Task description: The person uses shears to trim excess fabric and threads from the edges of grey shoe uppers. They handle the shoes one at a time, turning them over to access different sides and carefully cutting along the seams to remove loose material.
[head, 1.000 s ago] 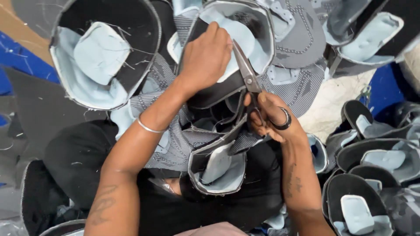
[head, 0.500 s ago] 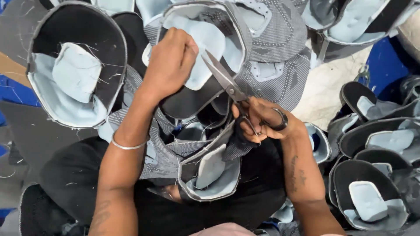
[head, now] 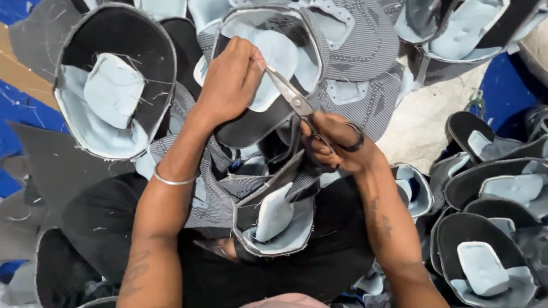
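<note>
Shoe upper (head: 274,51): grey mesh, pale-blue lining, black trim.

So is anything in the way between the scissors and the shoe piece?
Nothing visible is. The right hand holds the scissors, and their blade tips already reach the shoe piece that the left hand grips. Only the left thumb sits close beside the tips.

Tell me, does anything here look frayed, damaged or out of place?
Loose threads stick out around the pale blue lining of the shoe upper at upper left, so its edges look untrimmed. Otherwise nothing seems damaged: the left hand grips another shoe upper while the right hand holds scissors at its edge.
</note>
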